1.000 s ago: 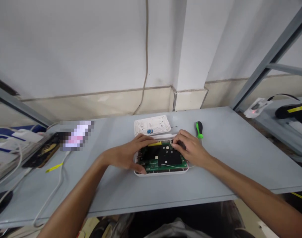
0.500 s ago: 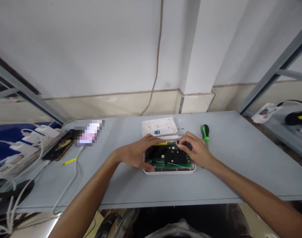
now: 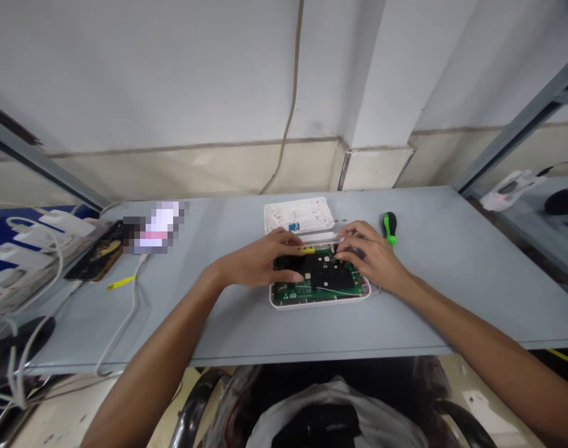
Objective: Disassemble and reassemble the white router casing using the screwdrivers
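Note:
An open white casing (image 3: 321, 305) lies on the bench, with a green circuit board (image 3: 284, 292) and a black plate (image 3: 333, 275) inside. Over its left end rests my left hand (image 3: 265, 258), thumb and fingers apart, the thumb on the board side and the fingertips near the upper rim. My right hand (image 3: 370, 255) is at the upper right corner of the casing, fingers bent and closed together there; whatever they pinch is too small to make out. Behind the casing lies a white perforated cover (image 3: 307, 213) with a blue piece on it.
A green and black screwdriver (image 3: 389, 229) lies right of the cover. On the left are a lit phone (image 3: 158, 227), a dark phone (image 3: 97, 252), white chargers and cables (image 3: 133, 305). Metal frame posts stand at both sides of the grey bench (image 3: 451, 261).
The camera view has tilted down, so the bench sits higher. My left thumb has moved from the casing's near rim onto the board. My right hand stays at the upper right corner.

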{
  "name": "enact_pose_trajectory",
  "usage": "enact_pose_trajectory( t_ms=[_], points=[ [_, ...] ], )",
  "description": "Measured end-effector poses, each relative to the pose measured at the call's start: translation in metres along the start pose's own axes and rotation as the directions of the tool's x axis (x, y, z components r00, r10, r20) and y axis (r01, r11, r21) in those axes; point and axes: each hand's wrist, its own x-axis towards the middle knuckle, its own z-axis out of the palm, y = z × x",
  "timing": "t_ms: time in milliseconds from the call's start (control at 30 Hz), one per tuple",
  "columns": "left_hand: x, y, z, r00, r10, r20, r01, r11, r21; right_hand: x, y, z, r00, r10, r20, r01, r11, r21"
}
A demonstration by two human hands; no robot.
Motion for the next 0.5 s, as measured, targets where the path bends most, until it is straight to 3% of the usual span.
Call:
enact_pose_trajectory(
  t_ms=[333, 500],
  points=[
    [0.003, 0.002, 0.006, 0.997, 0.024, -0.079, -0.014, 0.992, 0.123, 0.006, 0.001, 0.000, 0.994, 0.010, 0.110, -0.007, 1.000, -0.025],
    [0.013, 0.004, 0.018, 0.970, -0.008, -0.244, 0.051, 0.984, 0.172, 0.007, 0.002, 0.004, 0.998, 0.005, 0.065, -0.001, 0.998, -0.062]
  ],
)
